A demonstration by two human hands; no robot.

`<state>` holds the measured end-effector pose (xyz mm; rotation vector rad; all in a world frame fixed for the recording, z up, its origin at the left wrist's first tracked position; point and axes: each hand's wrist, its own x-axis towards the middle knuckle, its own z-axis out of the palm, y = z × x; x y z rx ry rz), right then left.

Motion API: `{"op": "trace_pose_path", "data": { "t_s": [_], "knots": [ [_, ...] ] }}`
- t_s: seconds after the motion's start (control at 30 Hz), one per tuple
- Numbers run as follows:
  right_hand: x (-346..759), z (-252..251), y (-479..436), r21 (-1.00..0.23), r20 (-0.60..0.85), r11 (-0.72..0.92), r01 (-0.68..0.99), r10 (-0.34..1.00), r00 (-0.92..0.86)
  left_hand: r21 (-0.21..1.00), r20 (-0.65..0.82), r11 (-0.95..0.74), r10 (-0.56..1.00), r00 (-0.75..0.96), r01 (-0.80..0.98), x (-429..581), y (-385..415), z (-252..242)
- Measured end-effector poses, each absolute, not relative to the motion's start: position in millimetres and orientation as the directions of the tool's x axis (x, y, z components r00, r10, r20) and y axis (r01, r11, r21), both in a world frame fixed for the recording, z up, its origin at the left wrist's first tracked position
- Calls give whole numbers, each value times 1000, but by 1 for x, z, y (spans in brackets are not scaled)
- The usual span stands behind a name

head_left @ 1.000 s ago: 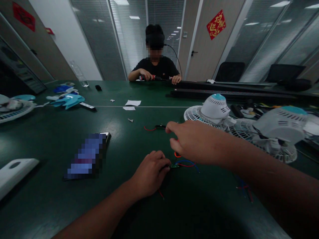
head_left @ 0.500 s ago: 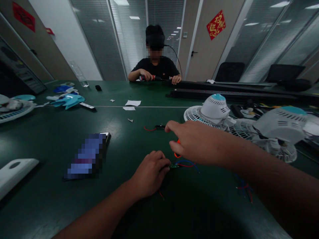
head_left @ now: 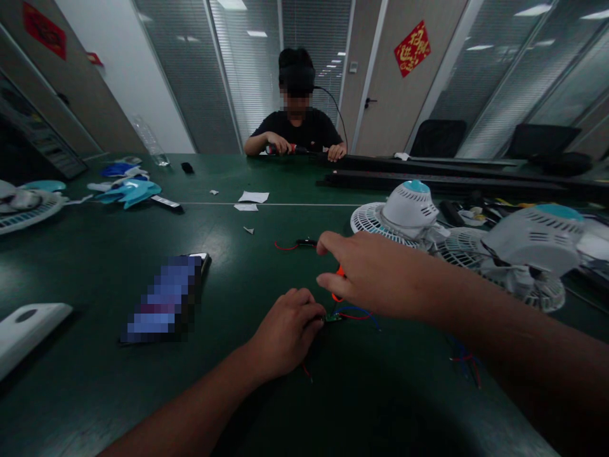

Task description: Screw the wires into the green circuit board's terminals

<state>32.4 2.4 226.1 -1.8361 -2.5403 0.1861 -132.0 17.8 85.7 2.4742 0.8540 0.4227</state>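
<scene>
My left hand [head_left: 292, 331] rests on the table, its fingers pinched on one end of a small green circuit board [head_left: 333, 318]. Red and blue wires [head_left: 358, 311] run from the board's right side, and a red wire [head_left: 307, 372] pokes out under the left hand. Just above the board is my right hand [head_left: 366, 270], curled around an orange tool [head_left: 337, 297]. Most of that tool is hidden behind the thumb and palm, so its kind does not show. Beyond the right fingertips lies a small black part [head_left: 305, 242] with a red wire [head_left: 285, 246].
A phone [head_left: 166, 298] and a white casing [head_left: 33, 333] lie left. White fan parts [head_left: 412, 209] crowd the right, near loose wires [head_left: 466, 360]. Paper scraps [head_left: 254, 197] lie ahead. Across the table, a person [head_left: 295, 127] holds a red-and-black tool beside long black bars [head_left: 428, 181].
My right thumb has shifted slightly left and down across the orange tool. The left hand and the circuit board stay in place.
</scene>
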Motion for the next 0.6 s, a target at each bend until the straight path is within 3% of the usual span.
{"op": "trace_pose_path", "data": {
  "t_s": [0.33, 0.6],
  "knots": [
    [30, 230, 2, 45, -121, 340, 939, 935, -333, 524, 117, -690, 639, 760, 499, -132, 19, 86],
    [32, 227, 6, -54, -150, 333, 941, 929, -337, 526, 103, -682, 645, 758, 509, -132, 17, 87]
  ]
}}
